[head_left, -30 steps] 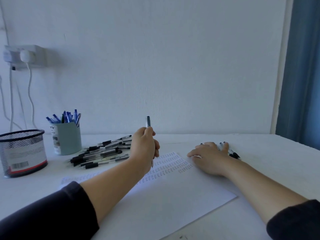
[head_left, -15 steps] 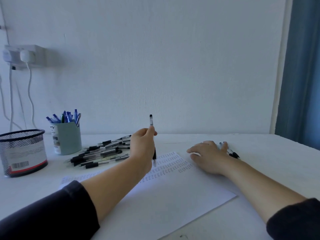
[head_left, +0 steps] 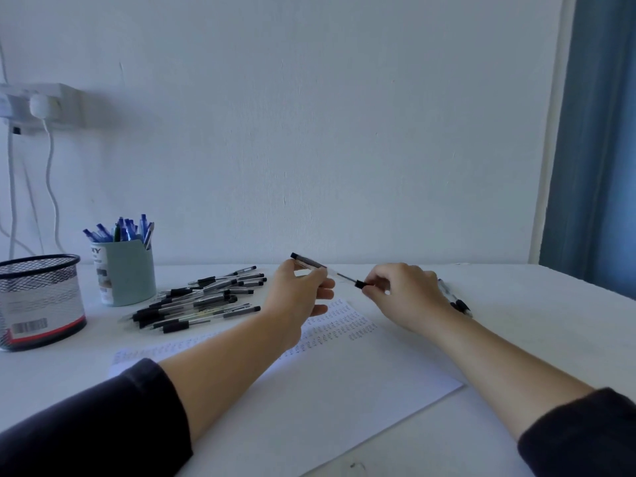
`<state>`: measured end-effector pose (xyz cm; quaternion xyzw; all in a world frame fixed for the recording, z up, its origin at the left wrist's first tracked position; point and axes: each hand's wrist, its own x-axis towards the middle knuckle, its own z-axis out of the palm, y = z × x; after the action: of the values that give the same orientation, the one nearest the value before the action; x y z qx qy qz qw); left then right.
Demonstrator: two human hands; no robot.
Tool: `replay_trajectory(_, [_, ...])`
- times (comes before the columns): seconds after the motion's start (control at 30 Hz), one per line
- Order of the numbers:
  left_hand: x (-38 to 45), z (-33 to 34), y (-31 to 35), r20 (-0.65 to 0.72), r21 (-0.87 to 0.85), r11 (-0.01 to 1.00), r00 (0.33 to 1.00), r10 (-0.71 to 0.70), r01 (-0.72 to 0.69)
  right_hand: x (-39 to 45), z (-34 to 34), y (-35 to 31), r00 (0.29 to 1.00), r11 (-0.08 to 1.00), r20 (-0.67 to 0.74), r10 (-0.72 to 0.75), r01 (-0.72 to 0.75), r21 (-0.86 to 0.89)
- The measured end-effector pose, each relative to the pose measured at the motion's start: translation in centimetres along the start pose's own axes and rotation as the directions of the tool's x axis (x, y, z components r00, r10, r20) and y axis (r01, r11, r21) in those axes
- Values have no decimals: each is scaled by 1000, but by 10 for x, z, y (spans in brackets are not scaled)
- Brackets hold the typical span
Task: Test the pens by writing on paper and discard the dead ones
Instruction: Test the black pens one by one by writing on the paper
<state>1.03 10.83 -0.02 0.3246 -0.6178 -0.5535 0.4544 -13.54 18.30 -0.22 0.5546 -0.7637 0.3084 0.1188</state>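
A clear pen with black ends (head_left: 339, 275) is held level above the paper (head_left: 344, 380). My left hand (head_left: 297, 297) grips its left part, and my right hand (head_left: 404, 294) pinches its black right end. The white sheet carries rows of small scribbles near its far edge. A pile of several black-and-clear pens (head_left: 203, 299) lies left of my left hand. Two or three pens (head_left: 456, 299) lie on the table behind my right hand, partly hidden by it.
A black mesh bin (head_left: 39, 301) stands at the far left. A pale green cup (head_left: 125, 273) holding several blue pens is beside it. A wall socket with a white cable (head_left: 44, 106) is at upper left. A blue curtain (head_left: 599, 142) hangs at right.
My left hand tipped the pen from upright to level and moved right. My right hand lifted off the paper and took hold of the pen's right end.
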Motion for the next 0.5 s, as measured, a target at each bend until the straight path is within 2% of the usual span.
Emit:
replay_trajectory(0.1, [-2, 0, -2, 43, 42, 999, 998, -34, 33, 4, -6, 13, 966, 971, -149, 210, -224, -82])
replay_trajectory(0.23, [-2, 0, -3, 39, 84, 996, 998, -41, 37, 5, -20, 46, 806, 810, -273, 526, -572, -127])
replay_trajectory(0.33, [-2, 0, -2, 48, 105, 994, 998, -44, 39, 0, -29, 69, 670, 675, -262, 694, -733, -84])
replay_trajectory(0.4, [-3, 1, -2, 58, 116, 992, 997, -46, 39, -2, -31, 75, 604, 606, -214, 767, -793, -65])
replay_trajectory(0.5, [-2, 0, -2, 68, 131, 991, 997, -47, 37, -3, -29, 74, 590, 583, -140, 795, -808, -92])
